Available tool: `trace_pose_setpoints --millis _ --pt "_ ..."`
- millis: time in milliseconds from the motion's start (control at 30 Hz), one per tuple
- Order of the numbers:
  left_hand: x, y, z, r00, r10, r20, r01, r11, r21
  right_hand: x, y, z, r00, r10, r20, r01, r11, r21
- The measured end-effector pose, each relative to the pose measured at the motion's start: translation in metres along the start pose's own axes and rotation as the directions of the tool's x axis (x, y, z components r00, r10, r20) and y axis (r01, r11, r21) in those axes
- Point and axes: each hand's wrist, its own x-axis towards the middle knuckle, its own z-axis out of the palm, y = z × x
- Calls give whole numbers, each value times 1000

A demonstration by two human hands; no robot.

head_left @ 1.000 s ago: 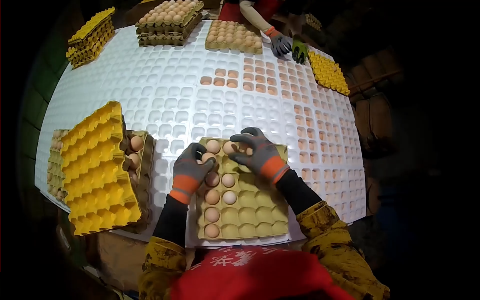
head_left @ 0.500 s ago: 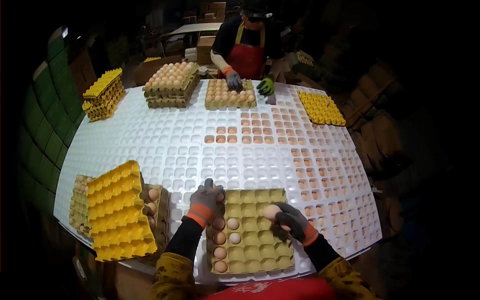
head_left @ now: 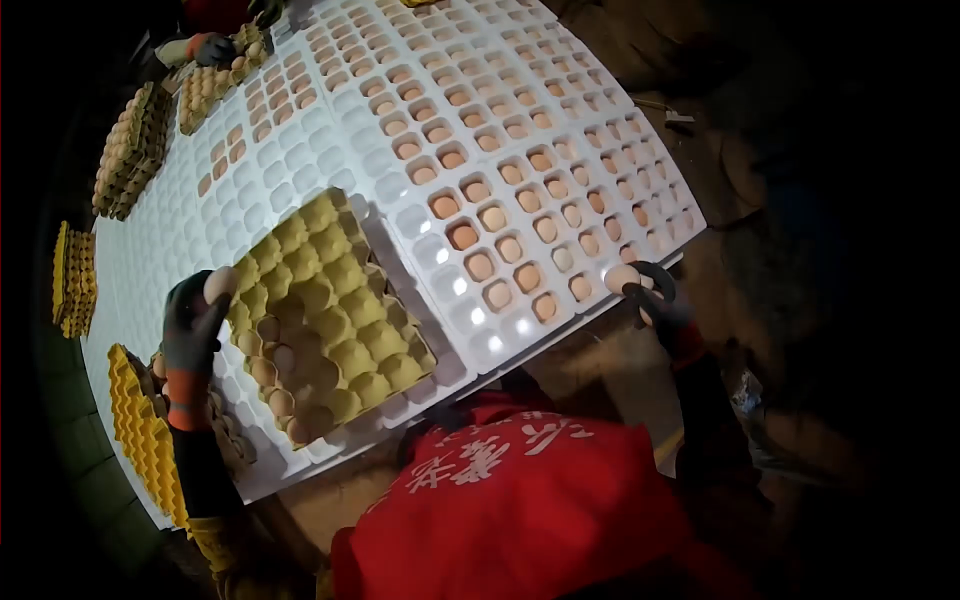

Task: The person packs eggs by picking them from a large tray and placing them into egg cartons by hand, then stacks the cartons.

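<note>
My left hand [head_left: 192,325], in a grey and orange glove, pinches a pale egg [head_left: 219,286] at the left corner of the yellowish pulp egg tray [head_left: 375,310]. Several eggs [head_left: 284,359] sit along that tray's left side, while its other cups hold none. Far to the right, my gloved right hand [head_left: 664,308] grips another egg [head_left: 622,279] near the table's front edge. Part of a second egg seems to show under those fingers. Beside it, brown eggs [head_left: 527,277] fill many pockets of the white moulded trays [head_left: 412,222].
Yellow egg trays [head_left: 140,425] lean at the near left, with more yellow trays [head_left: 75,280] stacked behind. A tall stack of filled trays [head_left: 133,150] stands at the far left. Across the table, a co-worker's gloved hand [head_left: 212,50] is over another egg tray [head_left: 205,95].
My view has swung to the right. My right hand has moved from the pulp tray to the table's right front edge with its egg. My left hand now visibly holds an egg.
</note>
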Motion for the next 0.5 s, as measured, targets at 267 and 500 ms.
trace_pose_setpoints --millis 267,500 --pt "-143 97 259 838 375 397 -459 877 140 -6 -26 54 894 -332 302 448 635 -630" --pt "-167 92 281 910 271 313 -375 862 343 -6 -17 105 830 -302 469 554 545 -629"
